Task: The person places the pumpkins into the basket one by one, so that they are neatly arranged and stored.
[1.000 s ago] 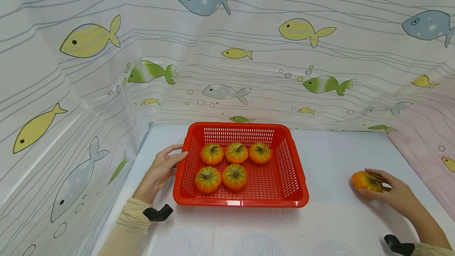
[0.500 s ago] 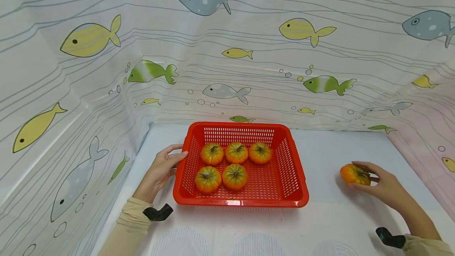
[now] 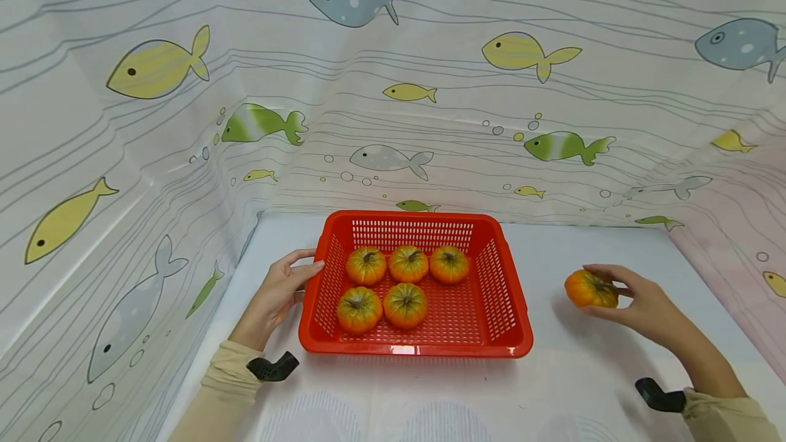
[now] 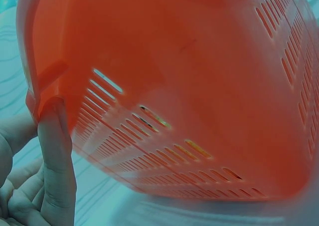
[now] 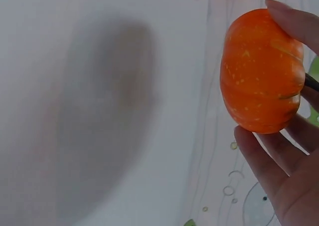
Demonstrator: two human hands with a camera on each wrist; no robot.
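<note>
In the head view my left hand [image 3: 279, 295] grips the left rim of a red plastic basket [image 3: 417, 350]; the left wrist view has the thumb [image 4: 57, 156] against the basket's outer wall [image 4: 149, 46]. Several small orange-and-green pumpkins sit in two rows inside, one of them a front pumpkin [image 3: 405, 305]. To the right of the basket, my right hand [image 3: 645, 305] holds another small pumpkin [image 3: 589, 290] between thumb and fingers, raised over the table with its shadow below. Seen from the right wrist, this pumpkin [image 5: 259, 71] shows its smooth orange underside, the dark stem turned toward the palm.
A white cloth covers the table [image 3: 454, 387]. Behind it and along both sides stands a fish-printed curtain [image 3: 393, 121]. The basket's right front has bare slotted floor [image 3: 454, 322] beside the pumpkins.
My right hand has carried its pumpkin leftward and slightly away from me, closer to the basket. The left hand, the basket and the pumpkins in it have stayed put.
</note>
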